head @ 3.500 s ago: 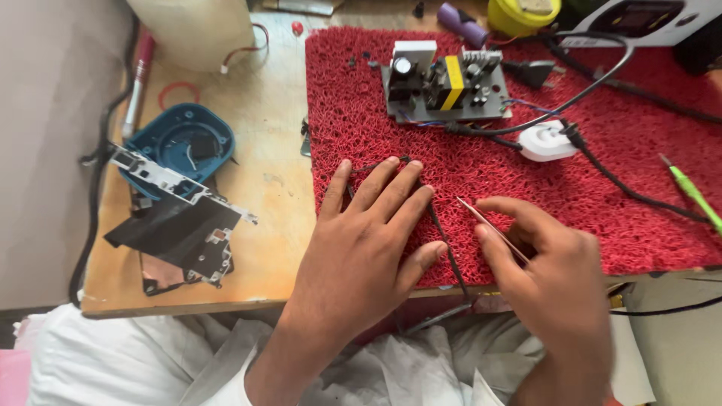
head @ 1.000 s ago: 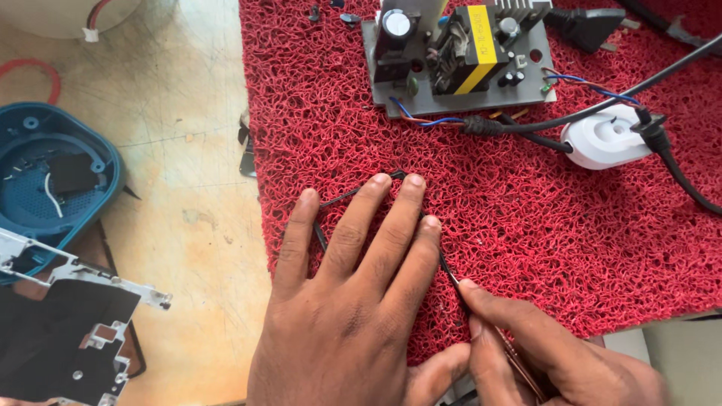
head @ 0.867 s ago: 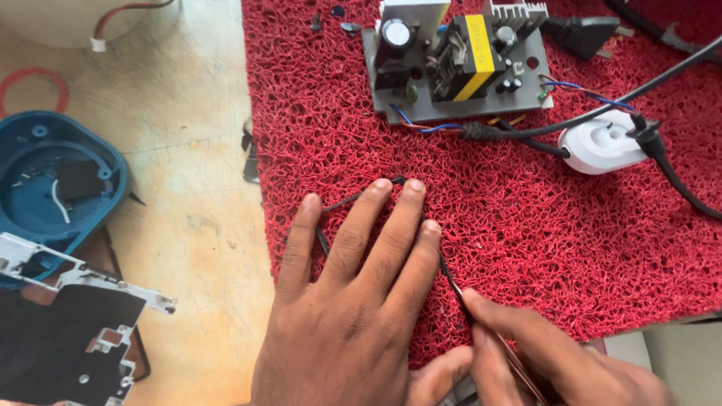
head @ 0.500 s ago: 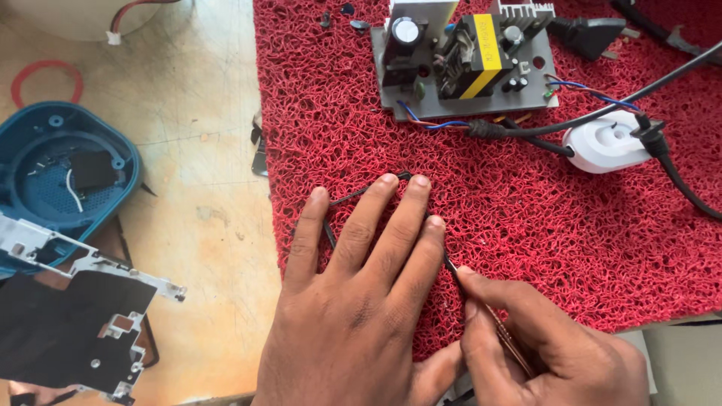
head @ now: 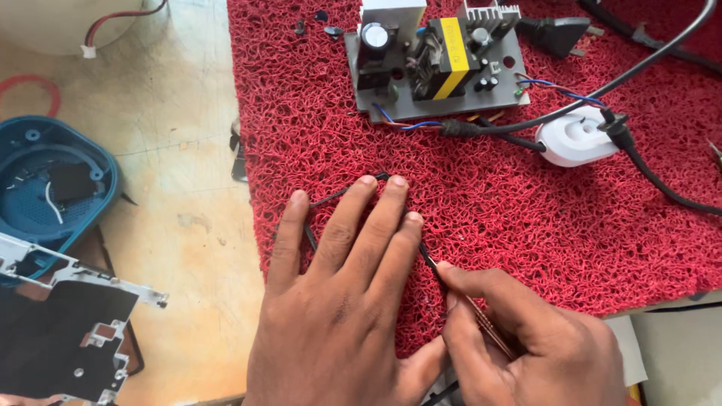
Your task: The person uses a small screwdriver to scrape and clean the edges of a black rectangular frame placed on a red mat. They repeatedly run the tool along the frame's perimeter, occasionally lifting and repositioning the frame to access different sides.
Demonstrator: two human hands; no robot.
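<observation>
From the head camera, the left hand (head: 338, 301) lies flat and open, fingers spread, palm down on the red looped-fibre mat (head: 481, 225) that covers the right part of the worn wooden bench (head: 188, 195). Under its fingers runs a thin black wire (head: 331, 197), which loops out past the fingertips and reappears beside the ring finger. The right hand (head: 526, 346) is closed in a pinch around a slim metal pair of tweezers (head: 481, 323), whose tip meets the black wire just beside the left hand's outer finger.

Farther up the mat sits a grey circuit board with a yellow-taped transformer and a black capacitor (head: 436, 64). To its right lies a white round plastic plug piece (head: 579, 139) with a thick black cable (head: 647, 68) passing by it. On the bare bench at left rest a blue round plastic housing (head: 53, 188) and a black plate with a silver metal frame (head: 68, 331).
</observation>
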